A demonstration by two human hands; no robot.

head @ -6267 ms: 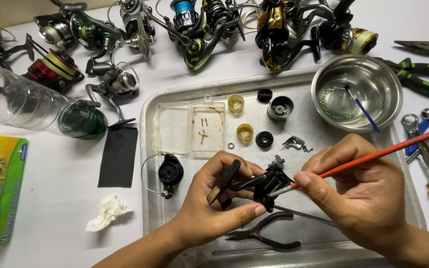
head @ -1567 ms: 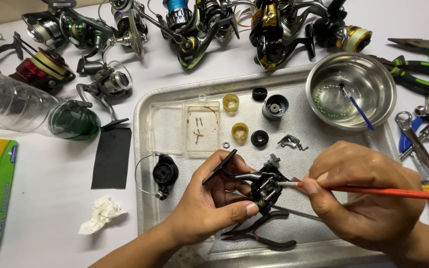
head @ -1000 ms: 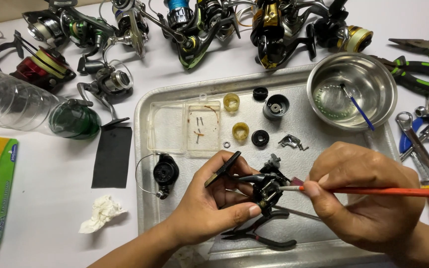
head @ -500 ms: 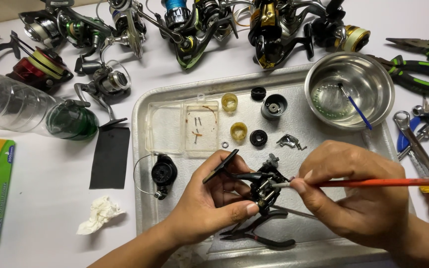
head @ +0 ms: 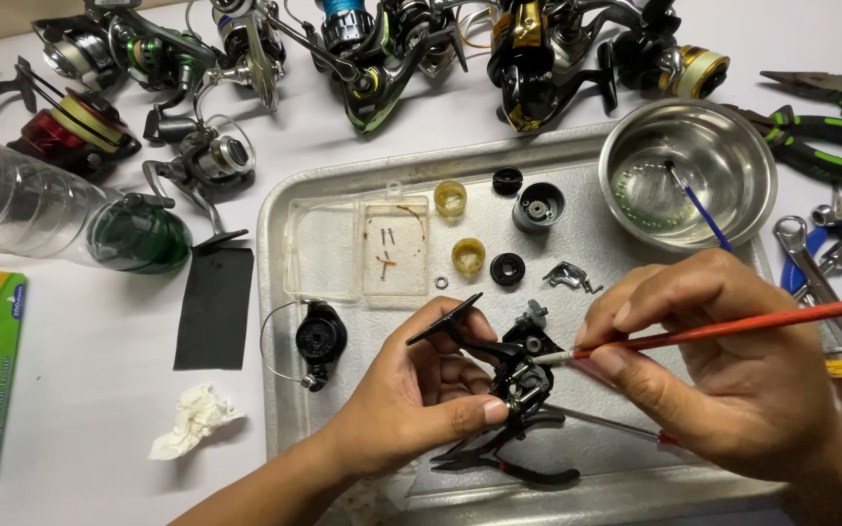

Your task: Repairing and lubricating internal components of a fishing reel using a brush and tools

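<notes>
My left hand grips a black fishing reel body just above a metal tray. My right hand pinches a thin red-handled brush, and its tip rests on the top of the reel body. Black pliers and a thin metal rod lie on the tray under my hands. A black rotor with a wire bail sits left of my left hand.
The tray also holds a clear plastic box with small screws, two yellow caps, black round parts and a steel bowl with a blue brush. Several fishing reels line the far edge. Pliers and wrenches lie right; a plastic bottle, black cloth and crumpled tissue left.
The brush has tilted from steeply raised to nearly level, then slightly up again. Its tip has stayed at the reel body, which my left hand keeps holding in place.
</notes>
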